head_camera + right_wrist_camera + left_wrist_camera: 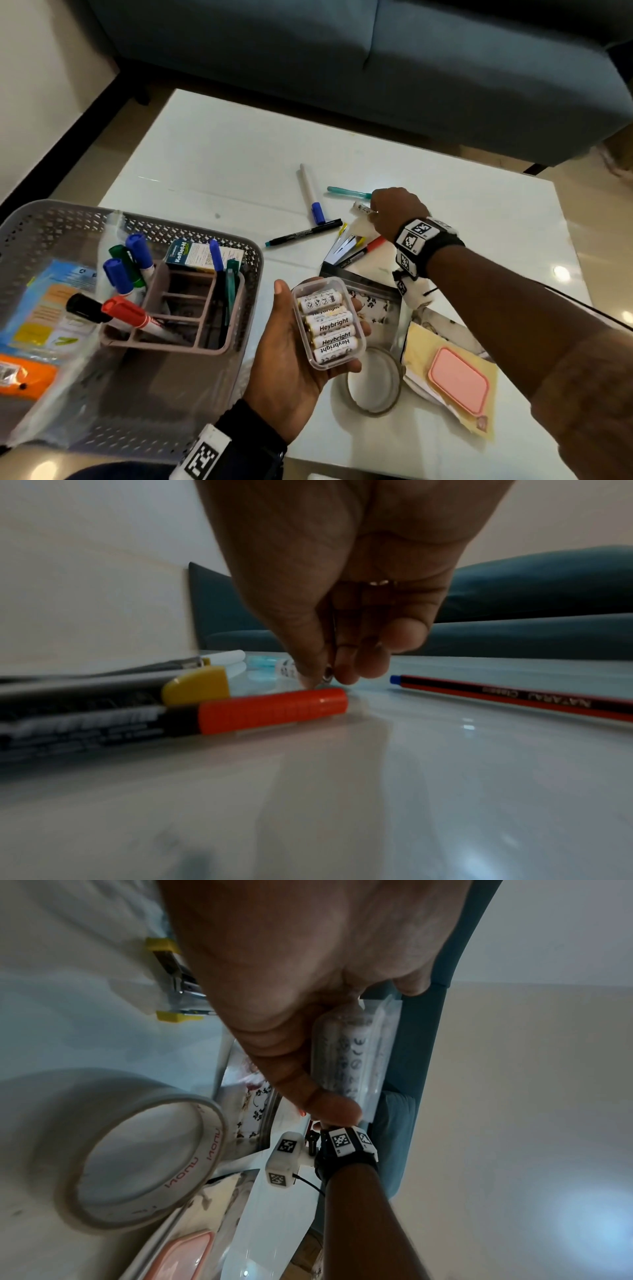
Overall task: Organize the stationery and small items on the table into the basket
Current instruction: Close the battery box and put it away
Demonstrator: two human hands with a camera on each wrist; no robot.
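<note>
Tabletop [212, 164], white and glossy, carries everything here, with a teal sofa [342, 51] beyond its far edge. Largest on it is the grey perforated basket [191, 224], at the tabletop's left near corner. Inside the basket stands a mauve divided organizer [191, 346] holding capped whiteboard markers in blue, green, black and red; behind the organizer lies a small Koflet-H box [191, 257], and left of it lie plastic-wrapped packets.

Right of the basket, the left hand [291, 359] is palm up, fingers curled round a clear plastic battery case [327, 322] packed with white Heybright cells. Under that hand a roll of clear tape [137, 1145] lies flat on the tabletop. Right of the tape a pink lidded box [459, 378] rests on yellowish paper.

Farther from the basket, the right hand [394, 212] reaches down, fingertips [315, 674] bunched at the tabletop on a small metallic bit; what it is cannot be told. Beside those fingertips lie a red-capped black marker [274, 710], a yellow-tipped tool [195, 685] and a red-and-black Nataraj pencil [514, 696]. Nearer the basket lie a black pen [305, 233], a blue-capped white pen [310, 192] and a teal pen [347, 192].
</note>
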